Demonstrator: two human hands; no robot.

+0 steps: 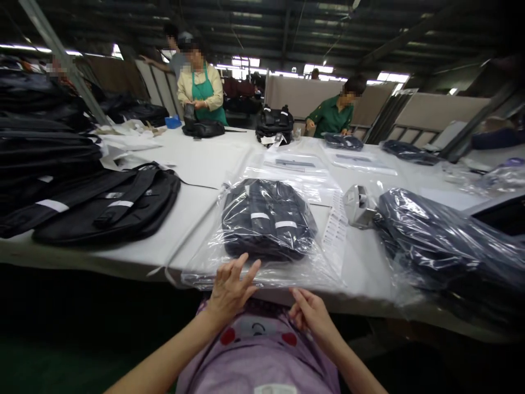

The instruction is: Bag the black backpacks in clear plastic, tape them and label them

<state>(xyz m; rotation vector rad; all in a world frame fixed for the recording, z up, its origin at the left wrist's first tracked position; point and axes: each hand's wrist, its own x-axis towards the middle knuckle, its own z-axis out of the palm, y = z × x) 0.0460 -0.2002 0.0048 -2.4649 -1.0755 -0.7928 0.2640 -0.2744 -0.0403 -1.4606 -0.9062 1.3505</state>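
Note:
In front of me a black backpack (268, 232) with two white-banded straps lies inside a clear plastic bag (205, 271) on the table. Over the near edge of that bag is my left hand (233, 284), open, with its fingers spread just below the backpack. My right hand (309, 311) is farther right at the table's front edge. Its fingers are curled and its thumb and index fingertip meet at the bag's near edge, closed on the plastic. A printed label sheet (335, 232) lies right of the bagged backpack.
Unbagged black backpacks (123, 208) are stacked on the left. A tape dispenser (359, 207) stands beside a pile of bagged backpacks (430, 235) on the right. Flat clear bags (295, 164) lie behind. Across the table are a person in a green apron (203, 90) and another in green (334, 115).

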